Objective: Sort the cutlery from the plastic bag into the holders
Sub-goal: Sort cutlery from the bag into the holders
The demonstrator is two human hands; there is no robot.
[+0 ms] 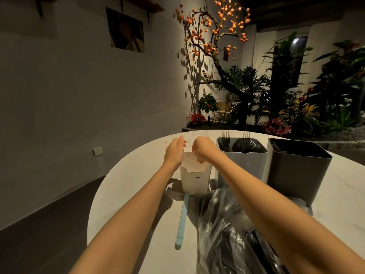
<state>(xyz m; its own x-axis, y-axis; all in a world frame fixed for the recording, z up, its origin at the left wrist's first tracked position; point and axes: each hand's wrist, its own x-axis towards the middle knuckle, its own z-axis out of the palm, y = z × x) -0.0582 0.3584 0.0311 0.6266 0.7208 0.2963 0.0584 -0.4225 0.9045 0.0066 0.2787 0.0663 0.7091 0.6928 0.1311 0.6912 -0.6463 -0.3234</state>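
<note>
A white holder (195,179) marked CRBW stands on the table's left part, with pale, translucent contents at its mouth. My left hand (174,149) is at its left rim, fingers fairly straight. Over the mouth of this holder my right hand (203,148) has its fingers curled downward; what they hold, if anything, is hidden. A light grey holder (242,165) to the right contains black forks (226,138). Further right is a dark grey holder (298,171). The clear plastic bag (223,234) with black cutlery lies near me, under my right forearm.
A light blue stick-like utensil (182,220) lies flat on the round white table (128,184), in front of the white holder. Beyond the table's far edge are a planter with plants (256,107) and a grey wall.
</note>
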